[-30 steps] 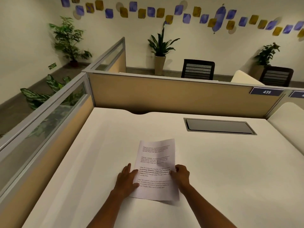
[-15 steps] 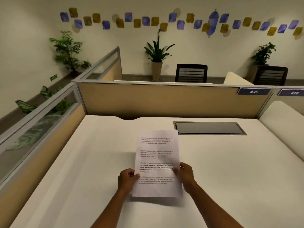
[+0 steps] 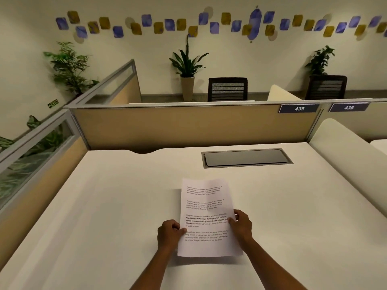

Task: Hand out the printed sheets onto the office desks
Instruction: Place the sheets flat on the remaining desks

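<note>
White printed sheets [image 3: 206,210] with black paragraphs of text are held just above the white office desk [image 3: 109,206], casting a shadow below their near edge. My left hand [image 3: 170,234] pinches the left edge and my right hand [image 3: 240,226] pinches the right edge. I cannot tell how many sheets are in the stack.
A grey cable hatch [image 3: 246,158] is set into the desk's far side. Tan partitions [image 3: 188,124] with glass tops fence the desk at back and left; number plates 435 [image 3: 299,108] and 436 hang at right. A neighbouring desk [image 3: 347,151] lies right. Black chairs and potted plants stand beyond.
The sheets lay flat on the desk under my hands a second ago; both hands have since gripped the edges and lifted them. The view has tilted upward.
</note>
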Demonstrator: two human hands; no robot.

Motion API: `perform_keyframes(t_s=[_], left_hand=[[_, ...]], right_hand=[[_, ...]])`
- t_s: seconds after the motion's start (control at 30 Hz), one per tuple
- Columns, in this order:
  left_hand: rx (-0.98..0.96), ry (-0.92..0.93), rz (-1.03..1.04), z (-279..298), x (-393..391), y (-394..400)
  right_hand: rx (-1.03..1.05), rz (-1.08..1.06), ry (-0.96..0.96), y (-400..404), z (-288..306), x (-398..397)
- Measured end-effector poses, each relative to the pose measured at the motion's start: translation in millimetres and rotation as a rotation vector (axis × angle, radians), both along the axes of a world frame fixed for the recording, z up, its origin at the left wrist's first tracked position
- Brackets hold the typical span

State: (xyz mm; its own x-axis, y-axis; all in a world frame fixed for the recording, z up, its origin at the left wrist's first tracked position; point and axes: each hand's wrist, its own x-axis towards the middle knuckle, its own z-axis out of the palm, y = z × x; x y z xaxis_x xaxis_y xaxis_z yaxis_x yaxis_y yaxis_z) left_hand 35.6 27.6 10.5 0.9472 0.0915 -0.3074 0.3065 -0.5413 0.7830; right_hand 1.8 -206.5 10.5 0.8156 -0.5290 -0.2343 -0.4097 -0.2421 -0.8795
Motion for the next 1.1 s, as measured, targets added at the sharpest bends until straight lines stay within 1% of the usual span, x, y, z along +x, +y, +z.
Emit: perform_keyframes(t_s=[0.13,0.27,0.53,0.63,0.73,0.8,0.9,0.93,1.0,1.1], left_hand=[[0.083,0.011,-0.021,-5,-8,-11],[0.148,0.031,-0.036,-7,-10,-18],[0.195,0.035,-0.073,-13,-6,-19],[0.208,0.011,-0.075,-18,-5,-17],[0.248,-0.085,-0.103,-23,-7,-13],[0.270,-0.162,-0.183,-27,-9,-10],[0.380,-0.247,-0.386,-34,-10,-3],[0.416,-0.243,-0.447,-36,-11,-1],[0.476,-0.215,-0.545,-42,-12,2],[0.544,-0.192,-0.610,-50,-11,2]], right_hand=[[-0.009,-0.023,0.004,-5,-8,-7],[-0.038,-0.002,0.014,-10,-11,-8],[-0.107,0.102,0.049,-19,-19,-12],[-0.239,0.191,0.076,-22,-25,-13],[-0.434,0.257,0.101,-23,-31,-15],[-0.548,0.299,0.072,-24,-37,-20],[-0.708,0.379,0.035,-24,-47,-26],[-0.744,0.416,0.052,-24,-51,-28],[-0.800,0.498,0.144,-23,-59,-31],[-0.837,0.555,0.230,-25,-68,-30]])
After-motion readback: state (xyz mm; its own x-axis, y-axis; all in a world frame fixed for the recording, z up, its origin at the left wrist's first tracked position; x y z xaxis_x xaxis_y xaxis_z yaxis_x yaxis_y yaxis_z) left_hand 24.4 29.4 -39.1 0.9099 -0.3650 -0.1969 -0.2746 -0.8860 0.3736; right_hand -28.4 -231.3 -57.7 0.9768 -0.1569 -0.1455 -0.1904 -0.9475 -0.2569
